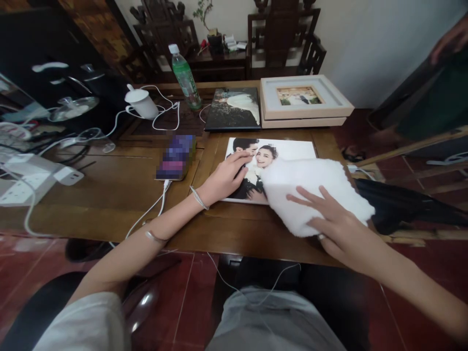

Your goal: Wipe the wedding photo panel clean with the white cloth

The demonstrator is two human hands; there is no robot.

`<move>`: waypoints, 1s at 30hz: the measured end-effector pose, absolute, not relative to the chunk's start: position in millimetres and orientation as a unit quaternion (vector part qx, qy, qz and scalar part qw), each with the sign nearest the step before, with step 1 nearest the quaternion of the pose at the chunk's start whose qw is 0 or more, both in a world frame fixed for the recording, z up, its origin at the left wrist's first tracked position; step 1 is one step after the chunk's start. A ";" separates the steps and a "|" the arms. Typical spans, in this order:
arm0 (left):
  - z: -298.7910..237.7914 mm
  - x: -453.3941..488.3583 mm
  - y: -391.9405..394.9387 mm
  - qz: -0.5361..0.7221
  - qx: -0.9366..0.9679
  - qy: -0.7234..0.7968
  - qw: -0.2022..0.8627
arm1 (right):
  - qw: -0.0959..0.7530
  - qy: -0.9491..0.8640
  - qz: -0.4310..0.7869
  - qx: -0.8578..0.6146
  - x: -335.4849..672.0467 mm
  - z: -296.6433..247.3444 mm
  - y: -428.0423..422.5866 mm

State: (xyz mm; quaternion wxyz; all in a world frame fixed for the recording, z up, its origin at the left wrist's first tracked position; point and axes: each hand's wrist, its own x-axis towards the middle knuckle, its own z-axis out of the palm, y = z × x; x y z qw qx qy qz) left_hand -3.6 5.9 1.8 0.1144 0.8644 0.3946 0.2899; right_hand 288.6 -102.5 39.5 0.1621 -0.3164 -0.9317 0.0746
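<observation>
A photo album (256, 181) with a wedding couple on its white cover lies flat on the wooden table (120, 180). Resting on the left part of the cover is my left hand (227, 176), its fingers stretched out flat. My right hand (334, 222) has hold of a fluffy white cloth (310, 178), its fingers spread over the top. The cloth drapes over the album's right side and past its edge, hiding that part of the cover. Bracelets circle my left wrist and forearm.
A phone (176, 157) on a charging cable lies left of the album. Behind stand a green-labelled bottle (185, 78), a white lidded cup (142, 102), a dark photo panel (236, 108) and stacked pale frames (305, 114). Power strips (27, 183) sit at left; a person stands at far right.
</observation>
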 end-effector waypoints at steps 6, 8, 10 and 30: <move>2.0 -3.6 5.9 0.285 0.864 0.399 0.116 | 0.133 -0.929 0.108 -0.327 298.4 54.9 -76.6; 1.8 -3.8 5.9 0.288 0.864 0.395 0.118 | 0.140 -0.925 0.109 -0.335 302.1 52.3 -53.3; 1.5 -3.9 5.9 0.291 0.865 0.392 0.117 | 0.158 -0.922 0.101 -0.338 305.5 46.0 -28.7; 0.2 -3.2 7.0 0.286 0.866 0.393 0.117 | 0.182 -0.919 0.118 -0.329 294.9 45.8 -79.0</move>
